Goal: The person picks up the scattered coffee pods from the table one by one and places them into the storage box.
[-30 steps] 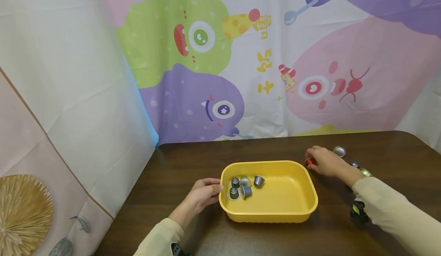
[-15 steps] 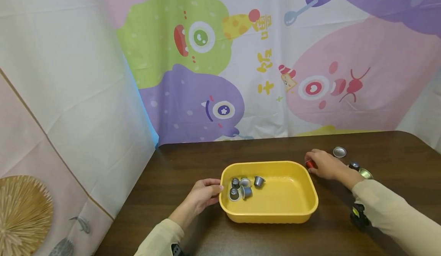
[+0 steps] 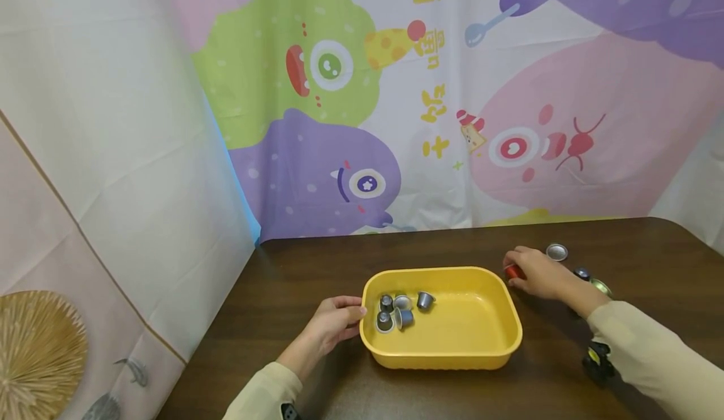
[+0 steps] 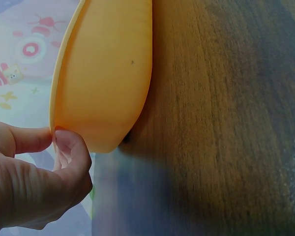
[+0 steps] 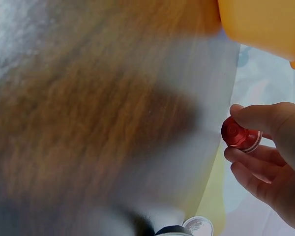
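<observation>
My left hand [image 3: 332,322] pinches the left rim of a yellow plastic tub [image 3: 441,360]; in the left wrist view thumb and forefinger meet across the tub's edge [image 4: 108,73]. Inside the tub, toward its left end, lie several coffee capsules [image 3: 404,318], dark grey and blue-grey. To the right of the tub, my right hand [image 3: 537,272] holds a red coffee capsule [image 5: 238,135] between thumb and fingers. The right wrist view shows its narrow end facing away from the palm and its pale rim by the fingers.
Behind and right of my right hand, a silver-lidded capsule [image 3: 557,252], a dark capsule [image 3: 581,273] and a green-gold one [image 3: 601,287] rest on the brown wooden table [image 3: 305,256]. A printed cartoon curtain [image 3: 430,175] hangs behind the table's far edge.
The right hand has shifted very slightly with the red capsule, which shows a little more between the fingers. My left hand has kept its hold on the tub's rim.
</observation>
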A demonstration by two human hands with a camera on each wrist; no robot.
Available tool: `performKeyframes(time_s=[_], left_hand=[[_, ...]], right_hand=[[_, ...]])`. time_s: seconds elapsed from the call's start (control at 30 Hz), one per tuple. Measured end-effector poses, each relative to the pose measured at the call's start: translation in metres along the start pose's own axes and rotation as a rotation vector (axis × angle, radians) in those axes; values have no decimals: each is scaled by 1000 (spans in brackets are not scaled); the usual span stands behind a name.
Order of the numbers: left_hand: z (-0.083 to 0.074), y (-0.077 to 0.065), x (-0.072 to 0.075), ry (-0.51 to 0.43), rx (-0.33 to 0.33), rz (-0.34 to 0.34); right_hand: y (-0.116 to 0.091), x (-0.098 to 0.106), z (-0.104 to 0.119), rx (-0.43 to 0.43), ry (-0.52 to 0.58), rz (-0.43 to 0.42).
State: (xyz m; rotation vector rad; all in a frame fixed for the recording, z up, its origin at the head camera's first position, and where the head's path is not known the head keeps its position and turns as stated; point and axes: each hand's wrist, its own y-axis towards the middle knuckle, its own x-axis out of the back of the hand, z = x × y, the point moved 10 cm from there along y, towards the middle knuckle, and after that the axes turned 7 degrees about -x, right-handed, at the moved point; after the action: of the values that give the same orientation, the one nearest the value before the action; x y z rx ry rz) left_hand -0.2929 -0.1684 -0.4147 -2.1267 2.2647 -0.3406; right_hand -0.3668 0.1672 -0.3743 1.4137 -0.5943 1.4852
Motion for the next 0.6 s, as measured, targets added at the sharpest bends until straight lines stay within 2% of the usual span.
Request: performKeyframes(time_s=[0.6], left_hand=[[3, 3, 1, 0, 9, 2]], right_hand=[[-14, 12, 11, 13, 8, -35]])
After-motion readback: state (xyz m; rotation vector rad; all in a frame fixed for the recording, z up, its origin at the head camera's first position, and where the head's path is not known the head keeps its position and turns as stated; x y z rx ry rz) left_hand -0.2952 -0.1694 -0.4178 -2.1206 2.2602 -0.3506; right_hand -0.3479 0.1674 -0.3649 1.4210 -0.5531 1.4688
